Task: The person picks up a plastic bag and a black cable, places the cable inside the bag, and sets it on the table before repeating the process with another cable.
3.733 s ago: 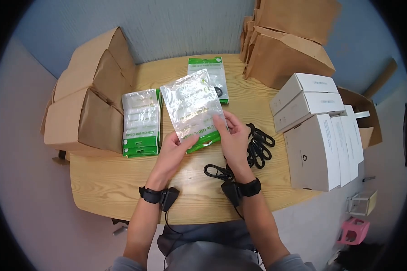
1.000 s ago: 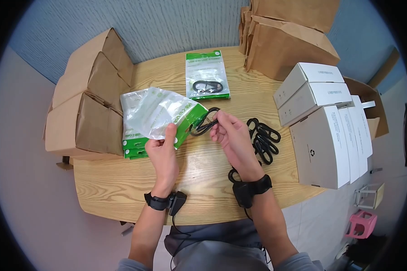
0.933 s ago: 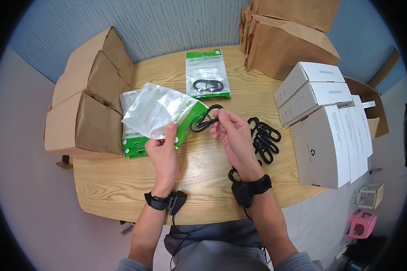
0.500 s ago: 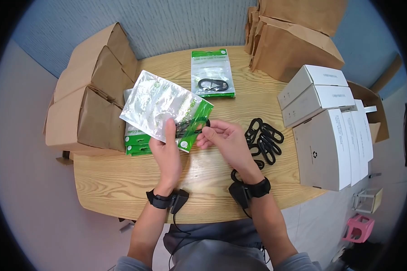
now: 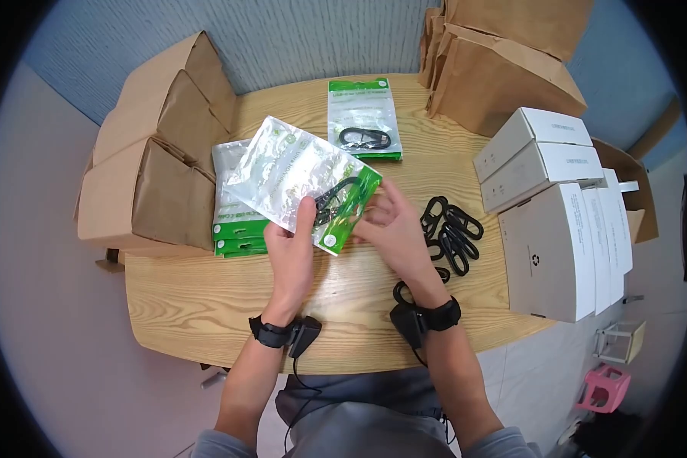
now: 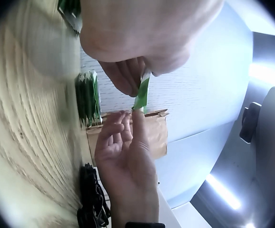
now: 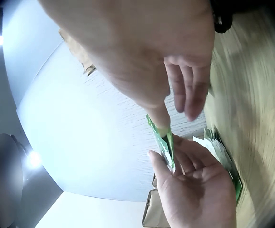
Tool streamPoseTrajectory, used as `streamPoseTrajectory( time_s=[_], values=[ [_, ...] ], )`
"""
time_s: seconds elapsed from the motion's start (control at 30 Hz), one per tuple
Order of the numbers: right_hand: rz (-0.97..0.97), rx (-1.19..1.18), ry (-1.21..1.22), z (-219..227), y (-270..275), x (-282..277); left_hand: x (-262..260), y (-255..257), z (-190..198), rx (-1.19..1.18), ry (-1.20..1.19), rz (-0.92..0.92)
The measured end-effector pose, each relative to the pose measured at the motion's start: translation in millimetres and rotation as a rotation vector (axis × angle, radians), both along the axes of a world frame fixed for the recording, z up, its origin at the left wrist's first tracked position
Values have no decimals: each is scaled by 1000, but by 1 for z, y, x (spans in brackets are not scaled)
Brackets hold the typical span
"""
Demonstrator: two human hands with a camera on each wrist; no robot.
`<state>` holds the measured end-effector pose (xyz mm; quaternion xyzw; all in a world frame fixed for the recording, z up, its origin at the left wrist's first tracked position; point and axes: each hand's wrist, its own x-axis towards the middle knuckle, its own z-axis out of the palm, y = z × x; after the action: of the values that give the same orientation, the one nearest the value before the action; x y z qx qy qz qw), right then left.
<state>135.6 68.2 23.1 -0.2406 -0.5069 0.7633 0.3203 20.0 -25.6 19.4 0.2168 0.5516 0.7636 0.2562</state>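
My left hand (image 5: 291,256) pinches a clear-and-green plastic cable bag (image 5: 286,168), thumb on its front and fingers behind. A coiled black USB cable (image 5: 330,202) shows through the plastic near the green end. At that end is my right hand (image 5: 397,233). In the right wrist view its thumb (image 7: 160,116) reaches into the parted mouth of the bag, while the other fingers (image 7: 194,95) hang apart from it. Several coiled black cables (image 5: 454,233) lie on the table just right of the right hand.
Similar flat bags (image 5: 233,229) are stacked on the left. A bag with a cable inside (image 5: 365,122) lies at the back. Brown paper bags stand at the left (image 5: 149,191) and back right (image 5: 504,84). White boxes (image 5: 542,252) line the wooden table's (image 5: 206,320) right side.
The right hand brought a coiled cable to the bag's green mouth and slid it inside. It has since let go of the cable. The left hand kept hold of the bag.
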Motion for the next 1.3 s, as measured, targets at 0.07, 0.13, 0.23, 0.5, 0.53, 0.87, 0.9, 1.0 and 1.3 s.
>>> streamPoseTrajectory(
  time_s=[0.07,0.13,0.23,0.5,0.53,0.87,0.9,1.0,1.3],
  values=[
    [55,-12,-13,-4,2,0,1,1,0,-2,-25,-15],
    [112,-26,-28,-7,2,2,0,0,2,-27,-26,-53],
    [43,-27,-26,-4,-1,3,0,-2,-2,-75,-5,-133],
    [6,293,-172,11,1,7,4,-2,3,-48,49,-202],
    [5,296,-172,10,3,8,1,-2,1,-68,21,-207],
    [18,-27,-103,9,4,6,2,-2,4,-27,10,-196],
    [-5,-82,-47,7,4,6,2,-1,4,-28,9,-196],
    [-59,-67,-34,6,3,4,1,-1,2,-21,-51,-222],
    [0,-9,-10,3,6,6,1,-1,1,-30,-78,-241]
  ],
)
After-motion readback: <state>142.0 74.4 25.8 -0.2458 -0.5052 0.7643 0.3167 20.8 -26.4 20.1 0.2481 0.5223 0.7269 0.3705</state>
